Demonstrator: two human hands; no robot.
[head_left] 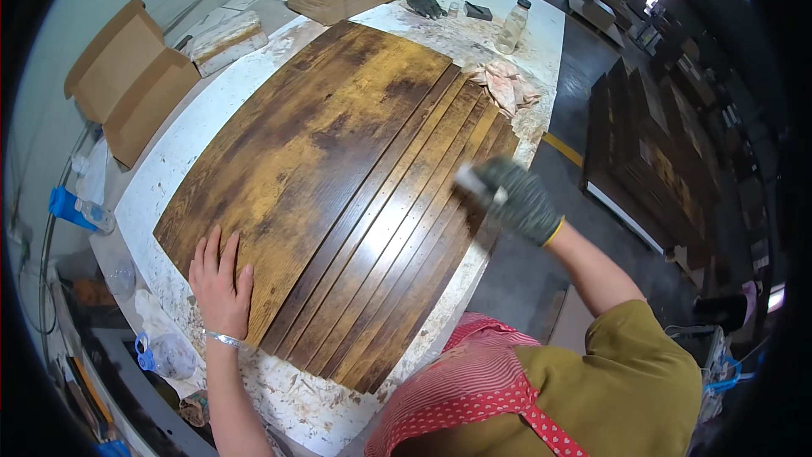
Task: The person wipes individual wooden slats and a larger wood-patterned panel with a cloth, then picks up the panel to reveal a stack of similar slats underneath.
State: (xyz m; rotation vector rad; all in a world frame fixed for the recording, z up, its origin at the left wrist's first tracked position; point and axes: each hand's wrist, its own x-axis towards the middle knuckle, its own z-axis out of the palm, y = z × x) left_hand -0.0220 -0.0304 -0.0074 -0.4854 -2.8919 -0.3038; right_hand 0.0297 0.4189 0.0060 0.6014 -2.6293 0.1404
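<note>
A stack of brown wood-grain panels [279, 152] lies in front of me, the boards stepped out toward the right so that several edges show. My left hand [222, 283], bare with a silvery bracelet at the wrist, rests flat on the top panel's near left corner, fingers spread. My right hand [518, 196] wears a dark green mottled glove with a yellow cuff. Its fingers are closed round a small whitish object [470, 179], held at the right edge of the fanned boards. Motion smears this object, so its kind is unclear.
The panels lie on a paint-stained white table [135, 195]. A crumpled pinkish rag [506, 87], a glass jar [512, 25], a dark glove [425, 5] and a filled cardboard box [342, 2] stand along the far side. An open carton [135, 76] is at left; stacked panels [647, 161] stand beyond the right edge.
</note>
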